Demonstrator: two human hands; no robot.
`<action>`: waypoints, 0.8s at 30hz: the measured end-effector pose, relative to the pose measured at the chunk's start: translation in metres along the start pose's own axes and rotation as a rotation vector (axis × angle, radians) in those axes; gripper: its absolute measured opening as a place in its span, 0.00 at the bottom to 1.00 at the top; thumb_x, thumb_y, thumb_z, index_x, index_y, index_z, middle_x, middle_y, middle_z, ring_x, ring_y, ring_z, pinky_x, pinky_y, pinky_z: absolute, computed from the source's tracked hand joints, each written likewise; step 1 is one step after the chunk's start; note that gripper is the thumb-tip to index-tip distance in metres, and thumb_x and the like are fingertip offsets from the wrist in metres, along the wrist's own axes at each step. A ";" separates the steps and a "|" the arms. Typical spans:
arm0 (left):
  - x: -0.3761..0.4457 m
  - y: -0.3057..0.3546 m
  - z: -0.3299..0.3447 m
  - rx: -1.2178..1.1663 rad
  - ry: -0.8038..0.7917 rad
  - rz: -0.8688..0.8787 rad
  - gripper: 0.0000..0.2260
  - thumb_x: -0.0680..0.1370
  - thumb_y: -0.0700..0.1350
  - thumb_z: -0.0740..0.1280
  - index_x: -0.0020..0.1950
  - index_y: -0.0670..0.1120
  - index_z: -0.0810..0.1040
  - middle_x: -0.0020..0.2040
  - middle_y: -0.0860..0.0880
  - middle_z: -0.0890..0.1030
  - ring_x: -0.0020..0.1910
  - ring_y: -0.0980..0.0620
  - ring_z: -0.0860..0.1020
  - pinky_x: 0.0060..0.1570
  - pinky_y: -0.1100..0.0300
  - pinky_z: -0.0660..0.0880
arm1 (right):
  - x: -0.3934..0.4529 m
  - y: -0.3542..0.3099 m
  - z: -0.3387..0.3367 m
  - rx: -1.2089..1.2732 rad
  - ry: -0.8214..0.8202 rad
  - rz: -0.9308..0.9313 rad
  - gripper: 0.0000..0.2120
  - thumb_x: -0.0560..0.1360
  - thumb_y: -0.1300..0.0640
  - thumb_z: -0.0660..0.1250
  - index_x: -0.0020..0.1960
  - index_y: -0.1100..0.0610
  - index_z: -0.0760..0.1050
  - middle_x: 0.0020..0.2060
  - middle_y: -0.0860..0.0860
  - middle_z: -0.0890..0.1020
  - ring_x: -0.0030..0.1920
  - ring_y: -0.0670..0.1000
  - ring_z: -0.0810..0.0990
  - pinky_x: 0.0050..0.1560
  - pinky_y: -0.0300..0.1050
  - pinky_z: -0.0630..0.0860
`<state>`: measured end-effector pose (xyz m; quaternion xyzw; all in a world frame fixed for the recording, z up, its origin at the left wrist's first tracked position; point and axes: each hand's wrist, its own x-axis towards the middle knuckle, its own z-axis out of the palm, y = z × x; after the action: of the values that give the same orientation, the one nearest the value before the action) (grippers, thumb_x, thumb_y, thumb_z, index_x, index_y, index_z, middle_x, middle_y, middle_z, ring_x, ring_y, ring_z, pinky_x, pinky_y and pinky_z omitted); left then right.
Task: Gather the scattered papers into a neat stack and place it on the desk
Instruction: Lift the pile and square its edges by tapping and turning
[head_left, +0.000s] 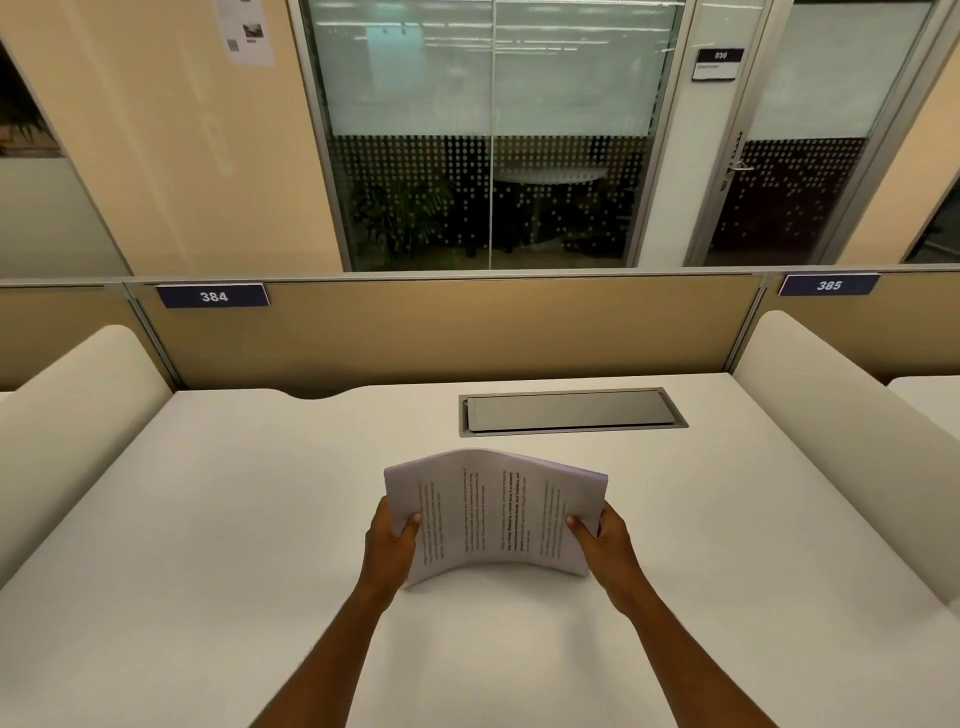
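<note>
Inspecting the head view, I find the stack of papers (493, 514) held up just above the tabletop (208, 519), near its middle, printed side toward the camera. The left hand (389, 545) pinches the left edge and the right hand (605, 540) the right edge, each grip closed on the sheets with the thumb in front and the fingers behind. The stack bows upward through its centre, arched between the two hands.

Handling, in my judgement: the bundle is light and limp. It bends readily under inward pressure, and loose sheets can slide against one another or fan out if either grip slackens. Holding at the two short edges suits squaring; for laying it flat, easing the inward squeeze should let the arch settle. I cannot tell whether the lower edge touches the surface.

Surroundings: a recessed cable hatch (571, 410) sits in the tabletop beyond the stack, well apart from it. Padded side dividers (831, 415) flank the workspace, and a rear partition carries a plate marked 384 (213, 296). No stray sheets are visible elsewhere. Nothing obstructs the area directly beneath the papers.
</note>
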<state>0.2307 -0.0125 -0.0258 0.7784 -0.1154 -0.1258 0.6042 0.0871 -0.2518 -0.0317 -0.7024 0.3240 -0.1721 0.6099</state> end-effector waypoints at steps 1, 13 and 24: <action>0.003 0.004 -0.001 0.019 -0.019 0.012 0.15 0.82 0.39 0.60 0.68 0.43 0.68 0.59 0.41 0.78 0.56 0.42 0.80 0.54 0.45 0.80 | 0.002 -0.003 -0.002 -0.005 -0.007 -0.003 0.15 0.78 0.59 0.64 0.65 0.57 0.70 0.56 0.57 0.80 0.57 0.59 0.80 0.58 0.60 0.79; 0.061 0.112 -0.032 0.404 -0.255 0.279 0.09 0.81 0.44 0.61 0.61 0.44 0.71 0.54 0.43 0.81 0.51 0.44 0.83 0.50 0.42 0.82 | 0.024 -0.041 -0.043 0.190 -0.080 -0.031 0.15 0.71 0.62 0.74 0.56 0.54 0.76 0.50 0.55 0.84 0.50 0.56 0.85 0.42 0.49 0.84; 0.078 0.205 -0.013 0.706 -0.561 0.339 0.08 0.79 0.36 0.62 0.58 0.37 0.71 0.56 0.36 0.79 0.57 0.39 0.79 0.58 0.41 0.77 | 0.034 -0.049 -0.055 -0.207 -0.292 -0.110 0.14 0.74 0.53 0.70 0.58 0.51 0.73 0.51 0.50 0.83 0.51 0.52 0.83 0.44 0.41 0.82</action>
<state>0.3025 -0.0767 0.1714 0.8422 -0.4348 -0.1838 0.2607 0.0887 -0.3127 0.0210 -0.7954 0.2093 -0.0672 0.5648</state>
